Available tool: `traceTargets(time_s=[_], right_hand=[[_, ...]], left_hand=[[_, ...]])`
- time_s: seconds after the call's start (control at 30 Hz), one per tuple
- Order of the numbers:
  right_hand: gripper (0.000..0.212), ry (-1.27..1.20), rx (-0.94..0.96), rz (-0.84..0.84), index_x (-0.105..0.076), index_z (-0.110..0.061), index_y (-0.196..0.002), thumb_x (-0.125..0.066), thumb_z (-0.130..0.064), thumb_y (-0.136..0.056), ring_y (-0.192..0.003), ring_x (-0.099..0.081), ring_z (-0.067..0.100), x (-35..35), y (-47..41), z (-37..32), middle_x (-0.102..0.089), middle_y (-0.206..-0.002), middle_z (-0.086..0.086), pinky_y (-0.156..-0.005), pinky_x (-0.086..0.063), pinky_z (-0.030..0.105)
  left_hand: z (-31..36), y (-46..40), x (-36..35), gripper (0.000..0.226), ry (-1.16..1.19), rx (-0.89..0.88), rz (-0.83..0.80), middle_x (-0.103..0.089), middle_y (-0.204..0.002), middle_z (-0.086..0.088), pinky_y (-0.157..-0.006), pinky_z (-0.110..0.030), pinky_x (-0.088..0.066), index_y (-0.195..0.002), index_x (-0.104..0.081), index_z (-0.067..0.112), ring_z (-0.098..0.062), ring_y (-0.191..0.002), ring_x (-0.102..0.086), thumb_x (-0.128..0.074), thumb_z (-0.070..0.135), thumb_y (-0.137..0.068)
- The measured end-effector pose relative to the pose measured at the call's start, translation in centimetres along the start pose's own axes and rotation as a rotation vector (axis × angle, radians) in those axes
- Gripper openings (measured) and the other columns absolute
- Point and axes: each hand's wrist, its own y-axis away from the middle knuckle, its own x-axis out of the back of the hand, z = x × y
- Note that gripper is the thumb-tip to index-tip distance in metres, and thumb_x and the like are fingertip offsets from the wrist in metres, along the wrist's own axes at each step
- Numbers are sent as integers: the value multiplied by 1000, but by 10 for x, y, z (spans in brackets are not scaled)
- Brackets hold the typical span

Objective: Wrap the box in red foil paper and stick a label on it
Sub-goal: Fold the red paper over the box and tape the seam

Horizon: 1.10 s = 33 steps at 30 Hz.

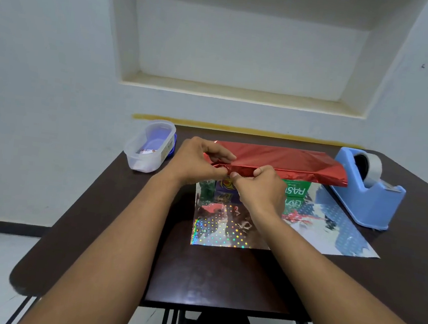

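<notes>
Red foil paper [287,161] is folded from the far side over the top of a printed box [295,190], whose green front face shows below the fold. The paper's shiny holographic underside [227,229] lies flat on the table toward me. My left hand [197,160] pinches the folded red edge at the box's left end. My right hand [260,186] pinches the same edge just to the right, thumb on top. Both hands hide the left part of the box.
A blue tape dispenser [368,188] with a tape roll stands at the right of the dark table [122,218]. A clear plastic container [151,148] holding small labels sits at the back left. A white wall with a recessed niche rises behind.
</notes>
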Motion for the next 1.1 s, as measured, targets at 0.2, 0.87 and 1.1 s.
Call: traceTargets(time_s=[0.2, 0.87, 1.1], right_hand=[[48, 198, 182, 59, -43, -22, -73, -80, -52, -73, -72, -62, 28, 5, 3, 11, -61, -71, -5, -53, -33, 30], [42, 204, 323, 10, -47, -18, -68, -74, -46, -81, -66, -65, 25, 12, 4, 11, -61, -57, -2, -62, -49, 31], [49, 137, 286, -52, -43, -15, -62, -82, -42, -77, -61, -60, 23, 39, -6, 16, -58, -56, -4, -55, -43, 31]], left_hand=[[4, -2, -4, 24, -22, -11, 33, -74, -74, 16, -70, -9, -47, -93, -84, 23, 5, -72, -62, -93, 13, -73], [15, 4, -2, 28, -91, -23, 42, -76, -77, 12, -69, -4, -45, -92, -84, 19, 11, -73, -65, -80, -1, -74], [32, -2, -8, 24, -463, -187, 21, -61, -92, 22, -94, -46, -43, -93, -79, 43, -7, -100, -44, -80, 34, -71]])
